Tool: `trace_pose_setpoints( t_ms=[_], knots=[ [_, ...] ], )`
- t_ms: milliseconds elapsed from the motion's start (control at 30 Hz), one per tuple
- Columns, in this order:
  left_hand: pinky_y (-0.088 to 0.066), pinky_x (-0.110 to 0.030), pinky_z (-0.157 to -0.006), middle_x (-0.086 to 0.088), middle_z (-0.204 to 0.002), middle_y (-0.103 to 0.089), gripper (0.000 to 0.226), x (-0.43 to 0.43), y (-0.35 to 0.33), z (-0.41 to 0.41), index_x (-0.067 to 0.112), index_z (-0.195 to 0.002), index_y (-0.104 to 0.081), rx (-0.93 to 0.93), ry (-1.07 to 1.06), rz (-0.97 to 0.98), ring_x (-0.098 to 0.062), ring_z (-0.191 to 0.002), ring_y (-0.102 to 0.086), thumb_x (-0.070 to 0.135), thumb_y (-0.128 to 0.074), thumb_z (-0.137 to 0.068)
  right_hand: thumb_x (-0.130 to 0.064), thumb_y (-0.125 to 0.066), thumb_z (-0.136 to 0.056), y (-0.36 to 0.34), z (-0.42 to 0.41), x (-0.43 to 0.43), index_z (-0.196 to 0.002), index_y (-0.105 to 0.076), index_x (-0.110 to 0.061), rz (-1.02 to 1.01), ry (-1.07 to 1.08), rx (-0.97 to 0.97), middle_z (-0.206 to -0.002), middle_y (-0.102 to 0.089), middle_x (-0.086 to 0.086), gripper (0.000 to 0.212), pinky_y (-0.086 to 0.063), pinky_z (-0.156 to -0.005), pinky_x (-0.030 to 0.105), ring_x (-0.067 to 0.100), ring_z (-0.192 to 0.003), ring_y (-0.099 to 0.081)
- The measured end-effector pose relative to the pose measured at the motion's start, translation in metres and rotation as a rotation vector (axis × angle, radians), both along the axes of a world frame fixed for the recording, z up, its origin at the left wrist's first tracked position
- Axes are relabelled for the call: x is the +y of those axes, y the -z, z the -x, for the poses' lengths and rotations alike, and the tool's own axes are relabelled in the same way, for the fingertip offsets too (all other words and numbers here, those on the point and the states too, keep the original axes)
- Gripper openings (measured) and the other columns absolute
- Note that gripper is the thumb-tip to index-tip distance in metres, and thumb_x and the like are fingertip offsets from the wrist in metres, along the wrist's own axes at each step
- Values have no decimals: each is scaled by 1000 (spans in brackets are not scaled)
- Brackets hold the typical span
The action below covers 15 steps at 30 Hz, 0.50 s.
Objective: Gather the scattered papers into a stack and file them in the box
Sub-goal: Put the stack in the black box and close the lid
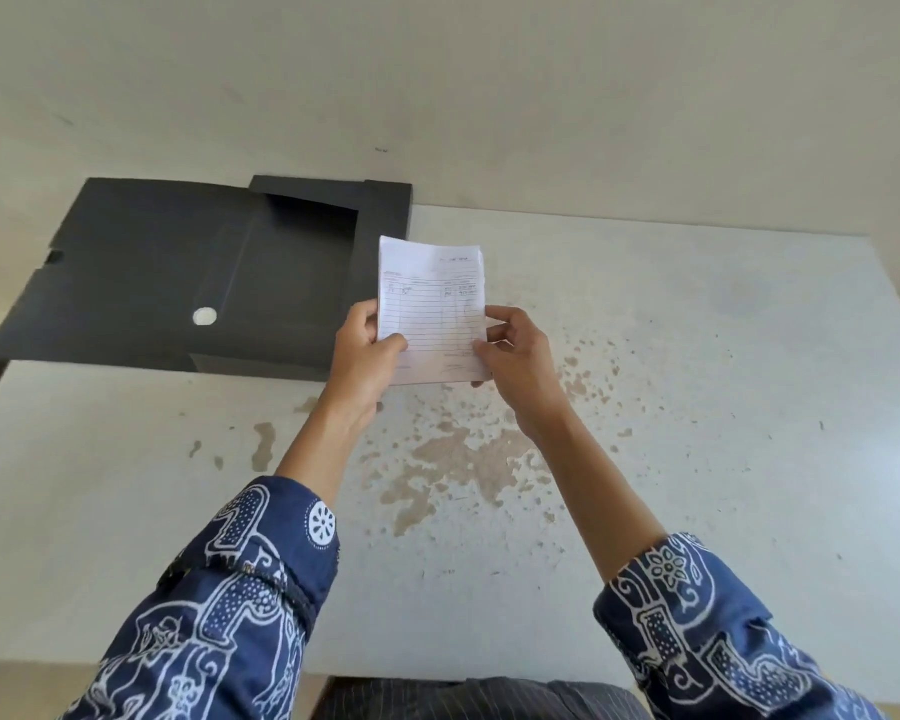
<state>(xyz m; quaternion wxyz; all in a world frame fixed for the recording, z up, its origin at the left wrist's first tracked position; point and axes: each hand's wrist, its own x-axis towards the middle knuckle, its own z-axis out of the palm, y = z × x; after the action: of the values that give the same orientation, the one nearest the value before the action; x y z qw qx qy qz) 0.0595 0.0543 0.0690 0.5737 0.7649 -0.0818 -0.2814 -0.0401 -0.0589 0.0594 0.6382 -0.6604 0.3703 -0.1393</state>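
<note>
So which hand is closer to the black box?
The left hand. It holds the papers on the side by the open black box; the right hand is over bare table.

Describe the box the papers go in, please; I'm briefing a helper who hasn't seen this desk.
Start at the worn white table and go to its far left corner. There lies an open black file box, its lid flap spread flat to the left. It's the only dark object there, with a small white round spot on the flap, left of the held paper stack.

Box (188, 272): on table (697, 356), far left corner, lid flap spread left.
Papers (432, 309): above table centre, just right of box, between left hand (362, 356) and right hand (520, 361).
</note>
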Motion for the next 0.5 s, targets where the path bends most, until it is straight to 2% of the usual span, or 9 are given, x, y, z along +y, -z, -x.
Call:
trace_pose_setpoints(
  t_ms=[100,233,333,433,500],
  knots=[
    [-43,-15,-68,-1,-112,-62,43,19,-1,-35,11,-127,-47,4,-10,-34,-10,-96,-58,-4,-49,-87,3,-49,-90,2,-33,18,-126,-48,-7,-4,6,22,-87,-53,5,37,-52,-51,22,16,-73,-57],
    [-42,-12,-63,-1,-111,-63,43,41,2,-85,13,-126,-47,11,-1,-61,-5,-89,-59,-5,-46,-87,2,-52,-89,9,-79,44,-125,-47,-7,-20,18,56,-82,-51,3,37,-55,-56,31,16,-69,-56],
    [-42,-14,-64,-5,-119,-61,43,50,9,-123,11,-128,-46,15,3,-84,-13,-100,-57,-5,-46,-87,-2,-51,-90,17,-110,57,-124,-46,-9,7,20,93,-82,-55,1,35,-51,-54,24,16,-73,-58],
    [-42,-15,-64,-8,-124,-59,45,53,21,-160,10,-129,-45,5,10,-101,-14,-101,-54,-6,-45,-87,-8,-49,-92,25,-132,63,-123,-48,-10,76,45,144,-88,-58,2,31,-50,-63,22,15,-79,-57],
    [-42,-14,-64,-10,-127,-58,45,54,28,-182,8,-131,-44,-1,17,-115,-15,-102,-53,-7,-43,-88,-11,-49,-92,32,-144,63,-123,-49,-12,186,53,203,-101,-58,5,31,-47,-70,18,14,-88,-55]
  ],
)
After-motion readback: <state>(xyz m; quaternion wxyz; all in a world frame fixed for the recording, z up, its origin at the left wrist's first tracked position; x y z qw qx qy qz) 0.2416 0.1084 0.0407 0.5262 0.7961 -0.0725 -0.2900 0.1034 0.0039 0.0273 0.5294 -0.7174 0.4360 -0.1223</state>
